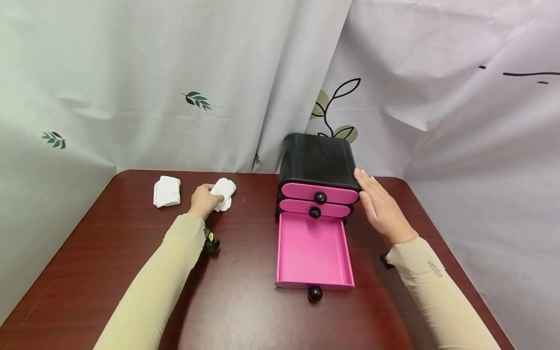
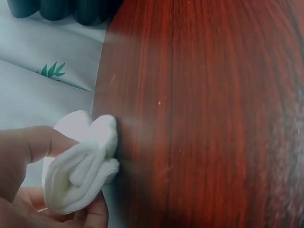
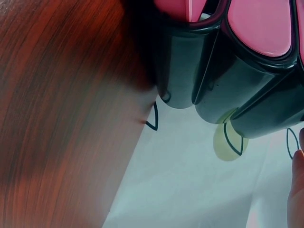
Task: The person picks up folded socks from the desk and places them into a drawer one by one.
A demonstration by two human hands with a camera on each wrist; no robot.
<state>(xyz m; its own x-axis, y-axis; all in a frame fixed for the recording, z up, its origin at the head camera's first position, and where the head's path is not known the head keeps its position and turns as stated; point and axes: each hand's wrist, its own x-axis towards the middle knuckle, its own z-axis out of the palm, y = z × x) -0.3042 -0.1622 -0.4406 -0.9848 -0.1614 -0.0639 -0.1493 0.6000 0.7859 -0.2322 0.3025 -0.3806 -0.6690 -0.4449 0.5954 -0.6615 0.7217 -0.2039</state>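
My left hand pinches a folded white cloth between thumb and fingers, toward the back of the table. In the left wrist view the thick, soft-knit cloth shows its rolled layers at the near end. My right hand rests with straight fingers against the right side of a black drawer cabinet. Pink fronts with round black knobs close its upper two drawers. The bottom pink drawer is pulled far out and has nothing in it. In the right wrist view only fingertips show at the edge.
A second folded white cloth lies to the left of my left hand. Everything stands on a dark red wooden table. Behind its back edge hangs a pale curtain with leaf prints. The open drawer juts toward the table's front.
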